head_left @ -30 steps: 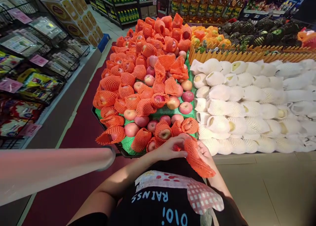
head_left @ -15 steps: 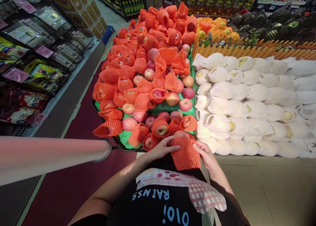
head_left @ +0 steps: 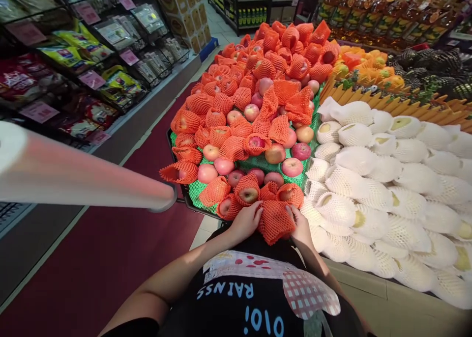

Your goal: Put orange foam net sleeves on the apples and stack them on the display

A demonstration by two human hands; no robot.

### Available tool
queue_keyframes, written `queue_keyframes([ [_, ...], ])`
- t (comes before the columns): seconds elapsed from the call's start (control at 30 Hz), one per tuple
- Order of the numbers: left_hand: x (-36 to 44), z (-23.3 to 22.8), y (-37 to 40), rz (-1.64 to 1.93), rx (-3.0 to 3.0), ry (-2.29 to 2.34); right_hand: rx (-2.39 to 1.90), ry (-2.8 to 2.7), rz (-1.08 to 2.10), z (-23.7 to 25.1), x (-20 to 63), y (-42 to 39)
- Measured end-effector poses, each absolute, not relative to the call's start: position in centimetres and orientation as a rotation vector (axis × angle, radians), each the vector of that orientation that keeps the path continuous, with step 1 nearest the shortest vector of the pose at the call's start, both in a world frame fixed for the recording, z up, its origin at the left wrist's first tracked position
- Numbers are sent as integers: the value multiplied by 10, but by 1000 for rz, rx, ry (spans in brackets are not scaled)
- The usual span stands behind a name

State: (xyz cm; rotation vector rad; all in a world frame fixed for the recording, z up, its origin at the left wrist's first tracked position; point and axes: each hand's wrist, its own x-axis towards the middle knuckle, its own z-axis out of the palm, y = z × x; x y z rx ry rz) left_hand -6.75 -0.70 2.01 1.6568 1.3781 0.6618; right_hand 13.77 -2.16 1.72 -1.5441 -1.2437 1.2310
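At the near edge of the fruit stand, my left hand (head_left: 246, 222) and my right hand (head_left: 299, 227) grip an apple wrapped in an orange foam net (head_left: 275, 221) from both sides. The net covers the fruit almost fully. Just beyond lies a pile of red apples (head_left: 291, 167), some bare and many in orange nets (head_left: 248, 189), on a green mat (head_left: 196, 191).
White-netted pale fruit (head_left: 372, 170) fills the stand to the right. A white roll (head_left: 73, 172) juts in from the left. Snack shelves (head_left: 92, 62) line the left side of a red-floored aisle (head_left: 110, 258). Oranges (head_left: 368, 64) and bottles sit at the back.
The loose orange net that hung from my right hand now wraps the apple, and both hands have pushed it forward to the stand's edge. The view has swung to the left.
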Motion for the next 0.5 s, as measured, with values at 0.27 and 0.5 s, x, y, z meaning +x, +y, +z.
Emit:
queue_keyframes([
  [0.27, -65, 32, -12, 757, 1417, 1295, -1395, -1048, 1451, 16, 142, -15],
  [0.5, -69, 67, -6, 1027, 616, 892, -1205, -736, 1697, 15, 120, -27],
])
